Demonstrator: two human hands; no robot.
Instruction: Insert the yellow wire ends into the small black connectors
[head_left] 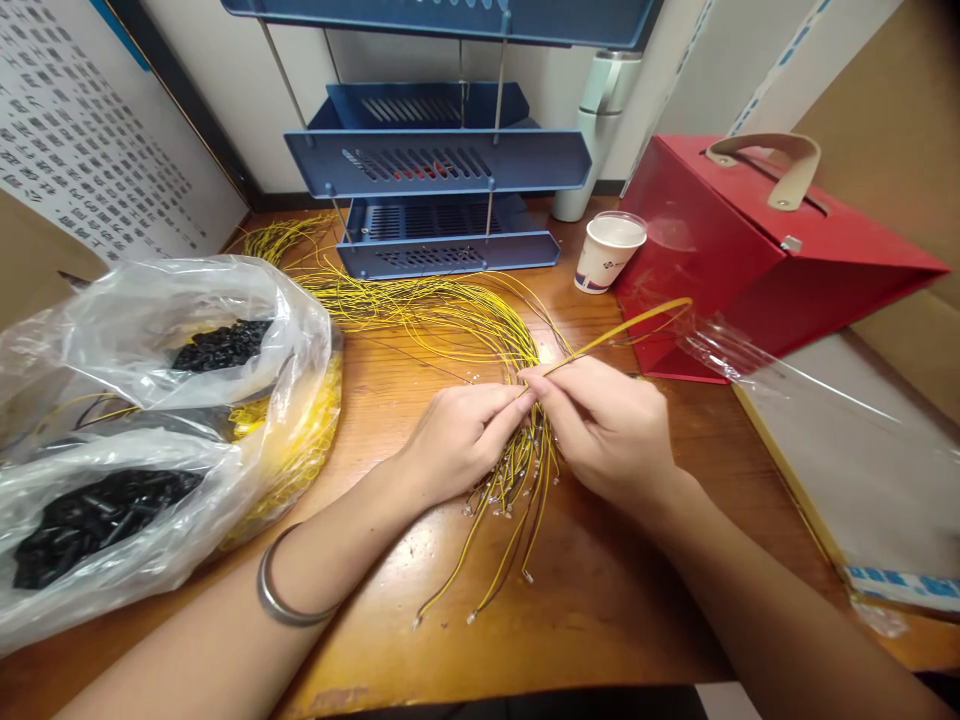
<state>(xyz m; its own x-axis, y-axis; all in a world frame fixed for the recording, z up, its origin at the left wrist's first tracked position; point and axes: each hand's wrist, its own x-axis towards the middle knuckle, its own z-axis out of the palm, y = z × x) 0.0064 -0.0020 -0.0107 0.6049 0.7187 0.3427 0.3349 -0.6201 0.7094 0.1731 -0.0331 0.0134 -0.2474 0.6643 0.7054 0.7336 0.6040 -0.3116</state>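
Far left, a clear plastic bag (pixel 161 280) stands open with small black pieces (pixel 221 345) inside; a second open bag (pixel 82 470), nearer, holds more black pieces, and yellow pieces (pixel 304 445) show through clear plastic at their right. A long bundle of yellow and dark wires (pixel 514 328) runs rightward along the tabletop (pixel 600 625), in front of a tiered blue rack (pixel 435 160), then bends toward the near side, its tipped ends fanning out below the hands. At centre, the left hand (pixel 469 440), a metal bangle (pixel 292 617) on its forearm, is closed in a fingertip pinch on a yellow strand (pixel 630 322). The right hand (pixel 611 420), just beside it, pinches the same strand between thumb and forefinger; the strand passes over this hand and arches right. Beyond stand a pale flask (pixel 585 165) and a paper cup (pixel 606 262); right of these sits a red box (pixel 750 250) with a beige handle (pixel 787 165).
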